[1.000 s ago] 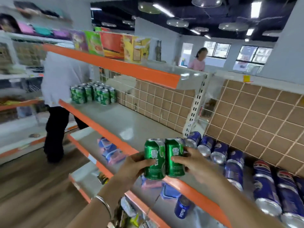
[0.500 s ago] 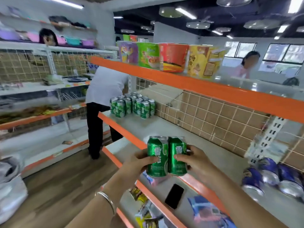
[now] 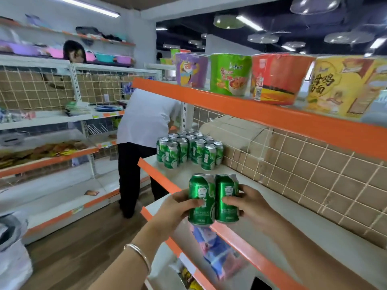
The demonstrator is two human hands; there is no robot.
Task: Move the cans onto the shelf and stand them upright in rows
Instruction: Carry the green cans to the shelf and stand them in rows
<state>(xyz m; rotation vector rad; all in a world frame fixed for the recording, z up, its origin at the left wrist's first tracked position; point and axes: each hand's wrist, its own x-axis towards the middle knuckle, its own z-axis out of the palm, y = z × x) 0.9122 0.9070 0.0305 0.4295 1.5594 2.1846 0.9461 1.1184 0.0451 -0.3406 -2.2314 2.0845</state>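
Left hand [image 3: 176,208] grips one green can [image 3: 202,199]; right hand [image 3: 251,204] grips a second green can [image 3: 227,198]. Both cans are upright, side by side and touching, held over the orange front edge of the shelf [image 3: 272,208]. A block of green cans [image 3: 188,149] stands upright in rows at the shelf's far end. Noodle tubs [image 3: 230,74] line the upper shelf [image 3: 251,111].

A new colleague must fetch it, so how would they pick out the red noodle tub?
Look at the top orange-edged shelf on the right, where big noodle tubs stand in a row. The red tub sits between the green tub and the yellow tub; it alone is red, with a white label on its side.
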